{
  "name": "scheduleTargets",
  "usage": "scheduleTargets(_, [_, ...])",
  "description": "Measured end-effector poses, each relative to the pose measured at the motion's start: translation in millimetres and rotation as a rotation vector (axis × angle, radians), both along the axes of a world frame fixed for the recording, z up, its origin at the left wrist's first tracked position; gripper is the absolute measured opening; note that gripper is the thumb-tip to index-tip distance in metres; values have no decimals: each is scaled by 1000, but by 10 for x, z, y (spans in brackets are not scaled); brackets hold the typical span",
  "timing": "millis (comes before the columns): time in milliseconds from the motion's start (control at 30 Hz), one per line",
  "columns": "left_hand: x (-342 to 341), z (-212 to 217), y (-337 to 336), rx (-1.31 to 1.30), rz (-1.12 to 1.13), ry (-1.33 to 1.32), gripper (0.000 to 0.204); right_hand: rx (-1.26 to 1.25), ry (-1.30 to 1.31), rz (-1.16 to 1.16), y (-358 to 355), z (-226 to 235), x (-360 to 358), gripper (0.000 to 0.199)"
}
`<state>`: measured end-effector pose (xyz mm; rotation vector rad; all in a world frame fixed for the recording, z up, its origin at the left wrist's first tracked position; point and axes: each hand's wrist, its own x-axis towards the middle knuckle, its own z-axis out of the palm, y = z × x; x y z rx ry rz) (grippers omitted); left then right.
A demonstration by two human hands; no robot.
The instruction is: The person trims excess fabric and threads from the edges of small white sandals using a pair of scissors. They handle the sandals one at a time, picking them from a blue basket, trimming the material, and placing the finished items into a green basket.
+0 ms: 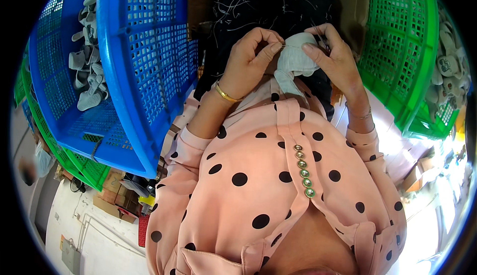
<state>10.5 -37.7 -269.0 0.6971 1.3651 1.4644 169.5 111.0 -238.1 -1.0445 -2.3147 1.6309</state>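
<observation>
A small whitish-grey shoe upper [297,60] is held up in front of my body, with a narrow strap-like part hanging from its lower side. My right hand [338,61] grips it from the right, thumb pressed on its face and fingers behind. A dark, thin shape shows by those fingers, too small to make out. At the upper's left edge, my left hand [252,59] is closed in a pinch of thumb and forefinger. A fine line runs from that pinch across the upper; what the fingertips hold is mostly hidden.
Dark cloth [273,6] strewn with loose pale threads covers my lap. On the left stands a blue plastic basket [149,41] holding several grey shoe uppers [89,76]. A green basket [397,41] with more pale uppers [449,64] is close on the right. Cardboard boxes [117,195] lie lower left.
</observation>
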Motion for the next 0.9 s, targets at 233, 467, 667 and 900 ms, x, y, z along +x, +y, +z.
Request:
scheduleTargets(233, [13,166,75,-31,-27,413,6,58,1,22,-40,8,-22,51])
scheduleTargets(467, [-249,333,-112,-204,-261,249,13,109,3,40,-30,-5,7,50])
scheduleTargets(667, [-347,353,-17,-88,-433,920,14,125,26,46,-37,23,-13,47])
scheduleTargets(900, [-247,322,61,37,-70,-344,14,108,56,52,-34,24,-16,44])
